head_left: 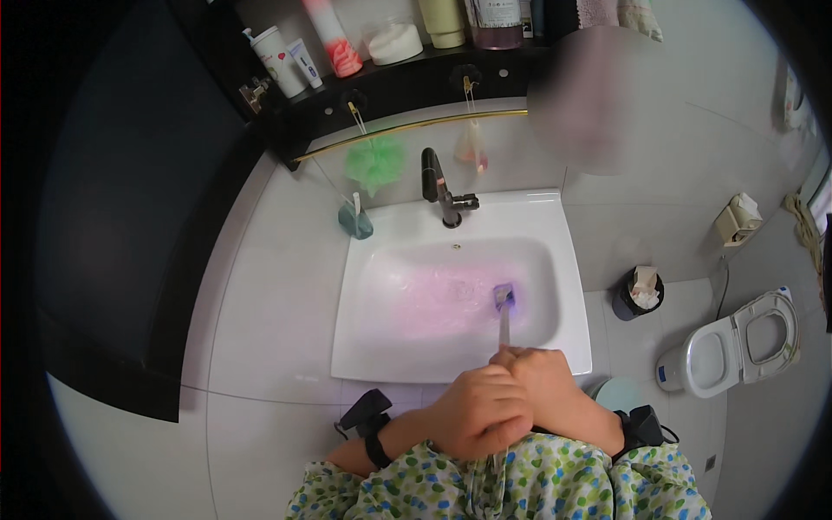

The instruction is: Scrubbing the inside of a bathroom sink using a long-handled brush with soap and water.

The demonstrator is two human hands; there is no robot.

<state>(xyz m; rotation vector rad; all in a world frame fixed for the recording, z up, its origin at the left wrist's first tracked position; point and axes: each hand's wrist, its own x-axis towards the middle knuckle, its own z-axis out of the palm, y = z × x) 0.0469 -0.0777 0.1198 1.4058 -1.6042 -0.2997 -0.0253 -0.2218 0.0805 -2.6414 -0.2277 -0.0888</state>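
Note:
Pinkish water lies in the bowl of the white sink (572,347). A stick-like tool with a thin pale handle (504,331) reaches down into it. Its small squarish grey head (503,296), ringed with purple, rests toward the bowl's right side; its exact kind does not show. At the sink's front edge my right hand (552,381) is closed around the handle's upper end. My left hand (482,412), also closed, lies against the right hand, its fingers curled; whatever they hold is hidden. Behind the bowl stands a black faucet (444,195).
A toothbrush cup (354,221) stands at the sink's back left corner. Above hang a green bath puff (374,163) and a gold rail (407,130), below a shelf of bottles. To the right are a trash bin (626,305) and a toilet (706,360). A blurred pink cloth (589,100) hangs upper right.

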